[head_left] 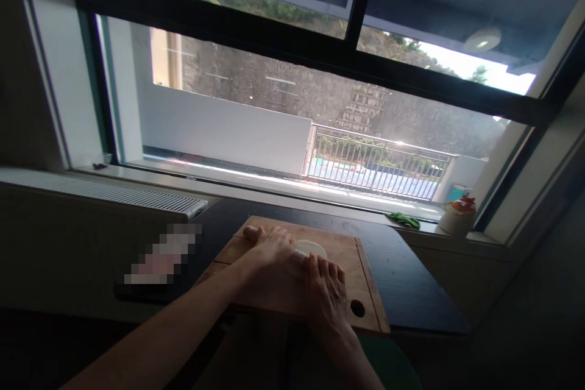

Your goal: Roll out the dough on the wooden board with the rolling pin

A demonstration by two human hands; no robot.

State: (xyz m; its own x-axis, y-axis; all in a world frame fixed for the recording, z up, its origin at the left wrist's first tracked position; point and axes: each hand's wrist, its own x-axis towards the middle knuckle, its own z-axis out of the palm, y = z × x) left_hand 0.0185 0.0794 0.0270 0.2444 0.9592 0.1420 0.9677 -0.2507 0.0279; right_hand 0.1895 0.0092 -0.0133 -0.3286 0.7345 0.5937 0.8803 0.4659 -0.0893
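Note:
A wooden rolling pin [299, 255] lies at a slant across a wooden cutting board [365, 274]. My left hand [273, 245] is on the pin toward its left end, which sticks out beyond the fingers. Over the pin's right part rests my right hand [328, 283], palm down with the fingers curved over it. A pale, round, flat piece of dough [311, 248] lies on the board just behind the pin, partly hidden by the pin and my right fingers.
The board sits on a dark table [411, 286] against a window sill. A radiator [137, 195] stands at the left, near a blurred-out patch on the table's left side. On the sill are a green cloth [404, 220] and a white container [457, 219] with a reddish top.

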